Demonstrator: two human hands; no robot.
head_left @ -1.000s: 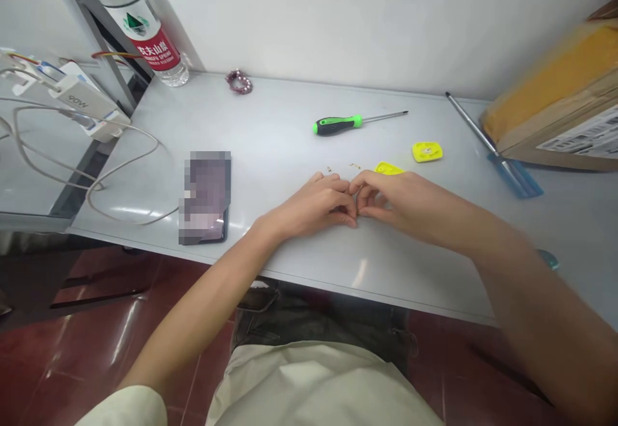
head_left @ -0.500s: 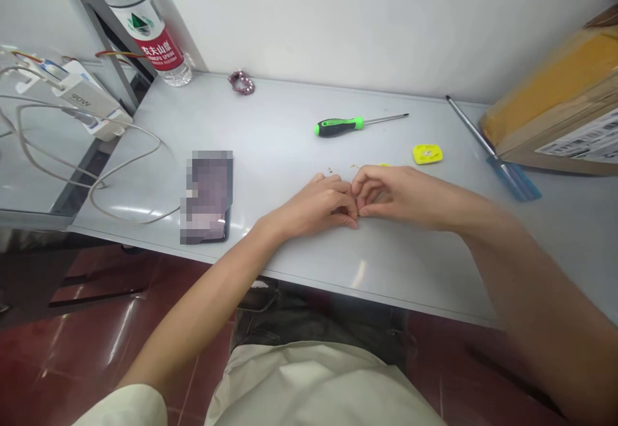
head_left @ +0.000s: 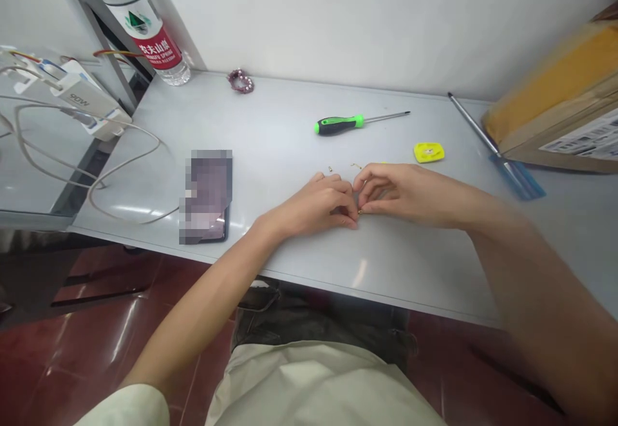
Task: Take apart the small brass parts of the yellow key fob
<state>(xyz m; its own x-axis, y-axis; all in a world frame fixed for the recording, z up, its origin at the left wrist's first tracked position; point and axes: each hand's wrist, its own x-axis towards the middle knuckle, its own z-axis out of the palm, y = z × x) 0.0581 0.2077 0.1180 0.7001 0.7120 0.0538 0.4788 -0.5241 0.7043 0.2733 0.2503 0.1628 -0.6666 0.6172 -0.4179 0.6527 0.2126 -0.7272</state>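
My left hand (head_left: 323, 204) rests on the grey table with its fingers curled together; what they hold, if anything, is hidden. Facing it, my right hand (head_left: 400, 194) pinches at a tiny gold-coloured piece (head_left: 360, 212), which shows between the fingertips of both hands. Just beyond my left hand lies a small metal part (head_left: 331, 169). A thin gold-coloured piece (head_left: 356, 166) lies beyond my right fingers. Part of a yellow object shows behind my right hand, mostly covered. Farther right is a yellow plastic piece (head_left: 429, 152).
A green-black screwdriver (head_left: 339, 125) lies behind the hands, a blue-handled one (head_left: 516, 178) by the cardboard box (head_left: 570, 117). To the left are a phone (head_left: 207, 194), a bracelet (head_left: 240, 81), a water bottle (head_left: 157, 46) and a charger (head_left: 82, 98) with cables.
My right hand has shifted very slightly, and the tiny gold-coloured piece now shows between the fingertips. My left hand has stayed in almost the same place.
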